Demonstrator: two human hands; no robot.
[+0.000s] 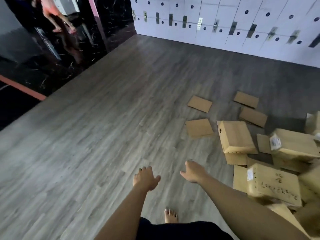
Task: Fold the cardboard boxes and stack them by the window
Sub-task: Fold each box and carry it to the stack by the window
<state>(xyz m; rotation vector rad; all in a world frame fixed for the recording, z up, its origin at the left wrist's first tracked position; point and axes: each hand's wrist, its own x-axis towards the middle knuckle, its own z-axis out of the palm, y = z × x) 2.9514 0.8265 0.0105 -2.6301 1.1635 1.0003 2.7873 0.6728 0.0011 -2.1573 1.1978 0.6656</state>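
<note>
- A heap of cardboard boxes (270, 163) sits on the grey wood-look floor (103, 135) at the right edge of the view, well right of both hands; the boxes are closed or part-flattened, so nothing inside any of them can be seen.
- The upright box (236, 136) at the heap's near-left corner runs its long axis away from the camera, its dark-marked end facing left; the handwritten box (273, 184) nearest the person lies tilted, a white label at its left end.
- Four flattened cardboard pieces (200, 103) lie flat and apart on the floor just beyond and left of the heap, long edges slanted across the boards.
- The left hand (145, 177) hangs over bare floor, fingers spread and relaxed, holding nothing.
- The right hand (194, 172) reaches forward beside it, fingers loose, empty, short of the heap.
- A bare foot (171, 216) stands below the hands.
- White lockers (225, 19) line the far wall; glossy black marble panels (52, 49) close the left side.
</note>
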